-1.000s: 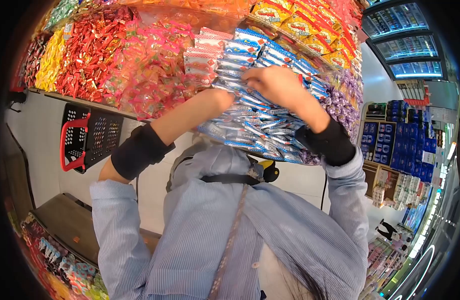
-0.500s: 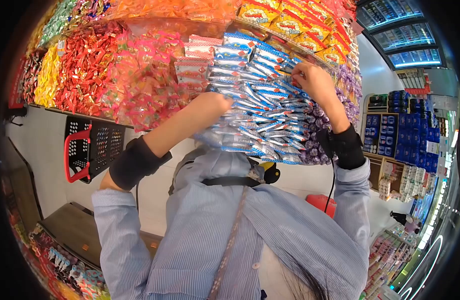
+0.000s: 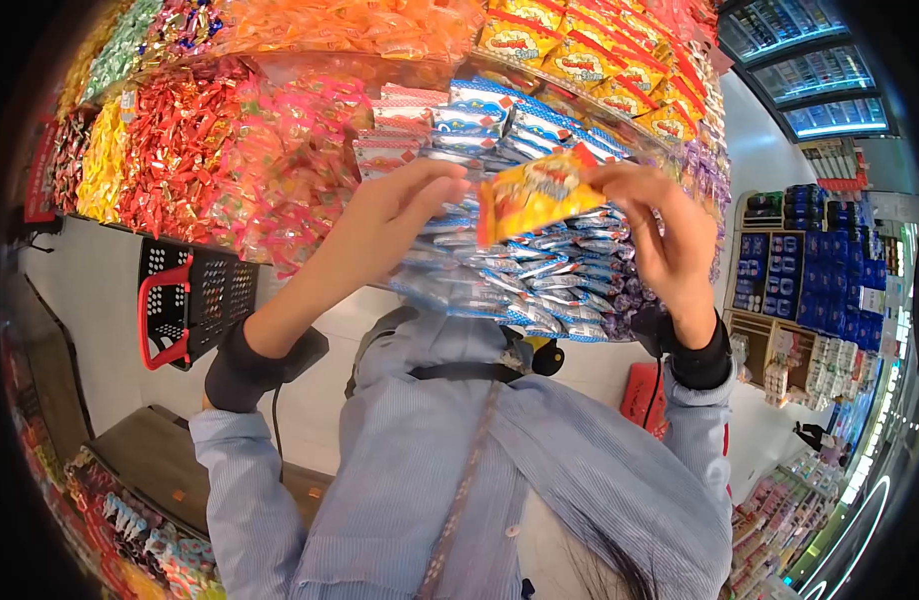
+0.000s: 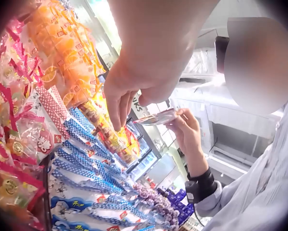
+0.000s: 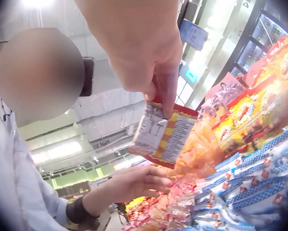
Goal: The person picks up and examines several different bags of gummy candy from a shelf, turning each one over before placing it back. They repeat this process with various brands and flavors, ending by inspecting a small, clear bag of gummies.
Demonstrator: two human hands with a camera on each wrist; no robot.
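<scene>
Packet (image 3: 542, 195), yellow with red ends, raised above rows of blue-and-white packets (image 3: 545, 280), between the two hands. Pinched at one red end by right hand (image 3: 670, 235); opposite end unsupported, pointing toward left hand (image 3: 395, 210). Left hand released: fingers loosely extended, nothing in grasp, apart from the packet in the right-wrist view. Front print blurred in the head view; back, with two text panels, facing the right-wrist camera. Similar yellow packets (image 3: 585, 58) in the bin behind. Handling, by judgement: light, little effort to lift; wrapper probably thin film, flexible, somewhat slippery. Contents hidden; possibly crushable, firmness impossible to tell. Best hold: flat pinch on either red end, thumb against fingers; avoid squeezing the middle.
</scene>
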